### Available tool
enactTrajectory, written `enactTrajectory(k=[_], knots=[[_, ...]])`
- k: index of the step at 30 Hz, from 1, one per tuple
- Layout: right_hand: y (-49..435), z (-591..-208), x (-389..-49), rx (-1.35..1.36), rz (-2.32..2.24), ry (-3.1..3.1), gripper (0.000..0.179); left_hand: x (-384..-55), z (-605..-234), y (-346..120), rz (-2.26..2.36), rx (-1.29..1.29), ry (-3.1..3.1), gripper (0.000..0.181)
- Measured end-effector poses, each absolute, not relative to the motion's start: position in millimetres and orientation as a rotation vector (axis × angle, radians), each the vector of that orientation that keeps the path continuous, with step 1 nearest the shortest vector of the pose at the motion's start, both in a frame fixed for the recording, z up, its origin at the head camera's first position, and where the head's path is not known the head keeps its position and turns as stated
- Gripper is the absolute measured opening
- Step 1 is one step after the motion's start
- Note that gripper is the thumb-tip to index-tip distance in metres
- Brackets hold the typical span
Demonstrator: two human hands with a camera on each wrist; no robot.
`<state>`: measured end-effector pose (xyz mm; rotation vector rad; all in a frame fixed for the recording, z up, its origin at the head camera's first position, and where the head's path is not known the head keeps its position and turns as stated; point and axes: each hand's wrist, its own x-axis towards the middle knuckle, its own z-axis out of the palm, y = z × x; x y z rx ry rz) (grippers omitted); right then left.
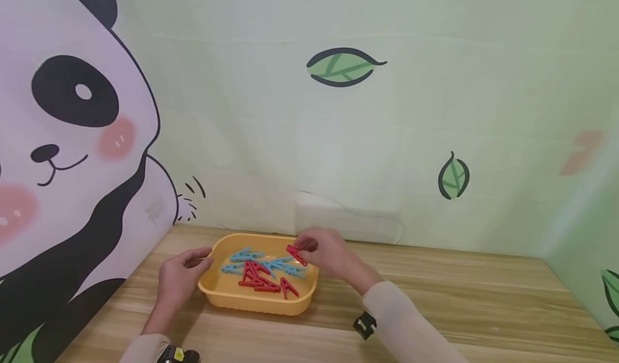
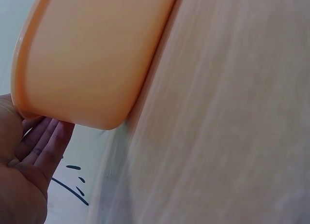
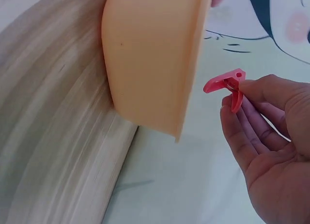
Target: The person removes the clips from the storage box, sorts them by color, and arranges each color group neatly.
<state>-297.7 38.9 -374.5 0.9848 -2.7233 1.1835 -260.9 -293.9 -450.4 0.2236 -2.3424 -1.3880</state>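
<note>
A yellow plastic basin (image 1: 256, 304) stands on the wooden table, with several red clothespins (image 1: 261, 283) and blue clothespins (image 1: 244, 254) lying inside. My right hand (image 1: 329, 250) pinches one red clothespin (image 3: 231, 83) between thumb and fingers, above the basin's right rim. In the right wrist view that clothespin is apart from the basin wall (image 3: 150, 54). My left hand (image 1: 179, 277) is at the basin's left rim. Its fairly straight fingers (image 2: 54, 144) reach against the outside of the basin in the left wrist view, where their tips are partly hidden.
The wooden table (image 1: 435, 298) extends to the right of the basin. Behind it rises a pale green wall (image 1: 242, 137) with printed leaves, close to the basin's far side. A printed panda (image 1: 72, 137) covers the wall on the left. Small dark devices (image 1: 365, 324) are worn at both wrists.
</note>
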Motion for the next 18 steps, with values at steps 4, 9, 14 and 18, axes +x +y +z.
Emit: enactTrajectory(k=[4, 9, 14, 18], knots=[[50.9, -375.7, -292.6, 0.883, 1.275, -2.657, 0.014, -261.7, -450.3, -292.7, -1.382, 0.228, -2.346, 0.028], [68.5, -381.0, -290.9, 0.734, 1.372, -2.559, 0.016, -262.6, -450.3, -292.1, -1.380, 0.214, -2.341, 0.028], [84.6, -386.3, -291.0, 0.613, 1.431, -2.490, 0.016, -262.3, -450.4, -293.0, -1.373, 0.227, -2.348, 0.028], [95.3, -390.6, -291.1, 0.504, 1.445, -2.465, 0.014, -261.6, -450.6, -293.8, -1.376, 0.235, -2.353, 0.028]])
